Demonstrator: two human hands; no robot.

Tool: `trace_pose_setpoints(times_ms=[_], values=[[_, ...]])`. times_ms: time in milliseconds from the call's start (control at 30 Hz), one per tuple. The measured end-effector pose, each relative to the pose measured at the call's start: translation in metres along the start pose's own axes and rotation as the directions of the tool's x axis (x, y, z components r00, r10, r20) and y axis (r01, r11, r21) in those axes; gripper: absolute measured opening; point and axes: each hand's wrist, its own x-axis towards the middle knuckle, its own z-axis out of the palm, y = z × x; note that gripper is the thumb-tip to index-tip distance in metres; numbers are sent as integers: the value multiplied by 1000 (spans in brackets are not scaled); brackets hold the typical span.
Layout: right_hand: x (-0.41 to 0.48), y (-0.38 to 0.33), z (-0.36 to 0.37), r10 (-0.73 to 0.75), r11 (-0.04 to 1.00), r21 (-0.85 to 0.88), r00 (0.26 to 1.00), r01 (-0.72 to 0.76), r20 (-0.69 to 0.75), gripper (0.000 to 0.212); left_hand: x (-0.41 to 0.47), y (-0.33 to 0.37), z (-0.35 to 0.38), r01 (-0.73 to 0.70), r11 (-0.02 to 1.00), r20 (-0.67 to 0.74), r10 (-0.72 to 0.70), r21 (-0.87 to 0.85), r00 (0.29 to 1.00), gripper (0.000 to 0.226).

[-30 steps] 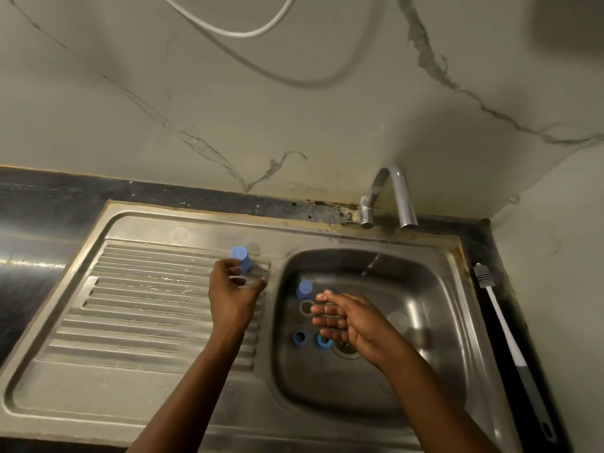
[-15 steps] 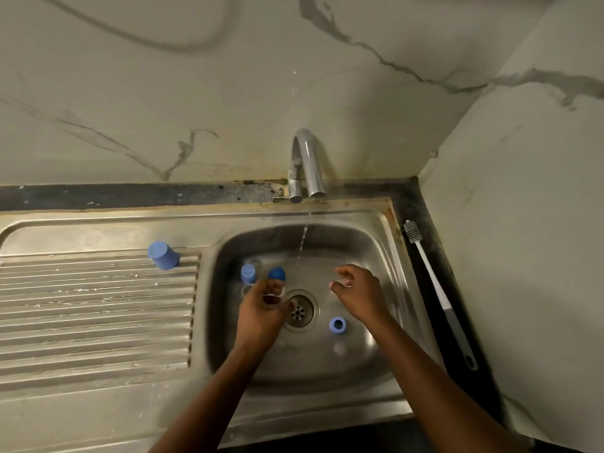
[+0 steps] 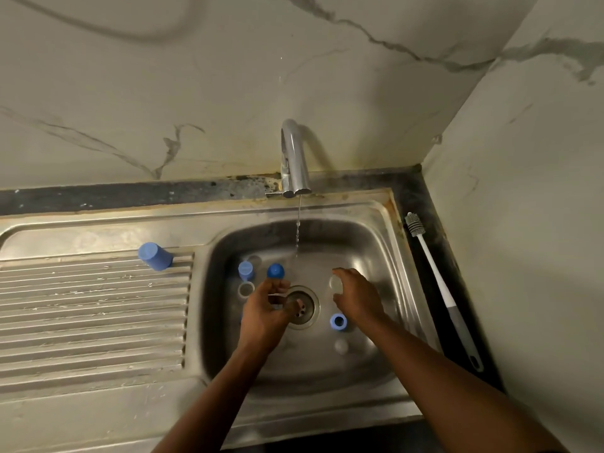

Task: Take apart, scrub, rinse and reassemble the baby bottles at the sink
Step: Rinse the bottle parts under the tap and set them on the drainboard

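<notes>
"Two hands in the sink [image 3: 385, 230] on your feed?"

"Yes, both are down in the basin, seen from my head camera. My left hand [image 3: 264, 308] hangs over the drain [image 3: 305, 310] with its fingers curled. I cannot tell whether they hold anything. Its far fingertip is just beside a blue dome [image 3: 275, 271]."

"And the other one?"

"My right hand [image 3: 358, 297] is right of the drain, fingers curled round a small clear piece [image 3: 336, 285]. A thin stream of water [image 3: 297, 230] falls from the tap [image 3: 294, 158] and lands on the far side of both hands."

"Where are the bottle parts?"

"Scattered. At the left of the basin floor stands a small blue cap [image 3: 245, 270], and just nearer than it lies a clear ring [image 3: 245, 290]. A blue ring [image 3: 338, 322] lies just beside my right wrist, on its left. A pale round piece [image 3: 341, 346] is nearer still. One larger blue cap [image 3: 155, 256] sits at the far edge of the draining board [image 3: 81, 322], well apart from the rest."

"And the brush?"

"The brush [image 3: 438, 282] lies on the dark counter [image 3: 130, 196] right of the sink, bristles at the far end, close to the side wall. Neither hand touches it."
</notes>
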Motion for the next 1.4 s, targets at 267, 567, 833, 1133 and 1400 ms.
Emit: trace_pose_setpoints(times_ms=[267,567,833,1133,1400], values=[[16,-65,-60,-160,932,302,974,202,-158,69,27,28,-17,-68,997,-26,67,-29,997,40],[35,-117,-96,-255,849,411,938,333,-233,56,59,85,-27,-296,955,38,297,-25,954,47],[45,-116,-107,-114,639,759,991,125,-67,28,69,102,-25,-319,934,92,336,-162,937,51],[26,-114,-96,-175,514,853,985,89,3,76,58,110,-22,-31,877,171,128,-480,977,37],[30,-122,-96,-85,668,719,979,192,-183,55,47,113,-21,25,841,168,79,-540,983,37]])
